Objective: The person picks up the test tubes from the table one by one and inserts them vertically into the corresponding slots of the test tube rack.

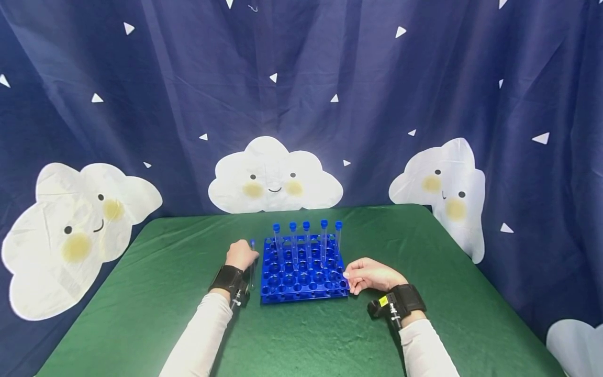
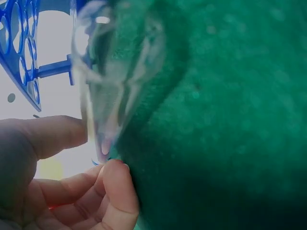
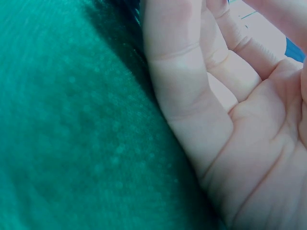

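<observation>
Green cloth covers the surface (image 1: 141, 293), which stands before a dark blue curtain (image 1: 330, 78) printed with white clouds. Near the middle of the surface sits a blue test tube rack (image 1: 303, 277), with five blue-capped tubes (image 1: 307, 243) standing upright in its far row. The right hand (image 1: 369, 275) rests on the cloth at the rack's right edge, fingers loosely extended, fingertips touching the rack's near right corner and gripping nothing. The left hand (image 1: 241, 255) is just beside the rack's left edge and holds one clear test tube (image 1: 253, 264) upright; the left wrist view shows thumb and fingers (image 2: 117, 187) pinched around the tube's rounded lower end, close to the cloth.
</observation>
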`<state>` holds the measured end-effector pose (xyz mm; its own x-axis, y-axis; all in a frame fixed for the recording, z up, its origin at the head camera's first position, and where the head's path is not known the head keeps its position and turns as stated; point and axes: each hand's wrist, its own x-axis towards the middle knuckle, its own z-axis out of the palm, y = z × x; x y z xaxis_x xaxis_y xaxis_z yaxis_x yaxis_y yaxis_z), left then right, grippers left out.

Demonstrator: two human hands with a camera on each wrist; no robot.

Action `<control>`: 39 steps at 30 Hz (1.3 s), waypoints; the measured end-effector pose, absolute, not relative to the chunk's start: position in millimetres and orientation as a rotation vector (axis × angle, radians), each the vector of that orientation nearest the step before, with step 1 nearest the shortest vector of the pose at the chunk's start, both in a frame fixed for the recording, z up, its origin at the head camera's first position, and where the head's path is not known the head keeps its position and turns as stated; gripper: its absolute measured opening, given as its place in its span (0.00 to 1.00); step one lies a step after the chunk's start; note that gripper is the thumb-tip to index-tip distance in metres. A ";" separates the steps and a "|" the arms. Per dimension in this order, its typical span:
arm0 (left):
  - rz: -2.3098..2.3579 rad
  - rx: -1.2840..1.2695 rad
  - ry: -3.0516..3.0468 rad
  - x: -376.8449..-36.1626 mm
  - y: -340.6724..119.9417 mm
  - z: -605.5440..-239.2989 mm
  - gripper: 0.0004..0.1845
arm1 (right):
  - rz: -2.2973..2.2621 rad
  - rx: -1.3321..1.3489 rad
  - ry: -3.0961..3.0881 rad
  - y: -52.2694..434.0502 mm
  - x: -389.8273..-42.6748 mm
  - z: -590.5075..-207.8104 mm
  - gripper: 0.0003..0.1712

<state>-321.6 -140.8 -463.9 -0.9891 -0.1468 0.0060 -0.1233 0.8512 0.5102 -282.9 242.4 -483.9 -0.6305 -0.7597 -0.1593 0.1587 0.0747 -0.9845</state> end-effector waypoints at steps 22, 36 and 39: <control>-1.083 0.207 -2.887 -304.4 -143.4 -457.5 0.13 | -1.629 -0.591 1.670 242.7 -283.9 -485.4 0.13; -1.087 0.152 -2.697 -282.4 -142.9 -433.1 0.18 | -1.629 -0.584 1.674 243.1 -283.2 -484.4 0.14; -1.109 0.123 -2.633 -277.5 -140.2 -426.1 0.18 | -1.626 -0.594 1.674 242.9 -283.3 -484.2 0.14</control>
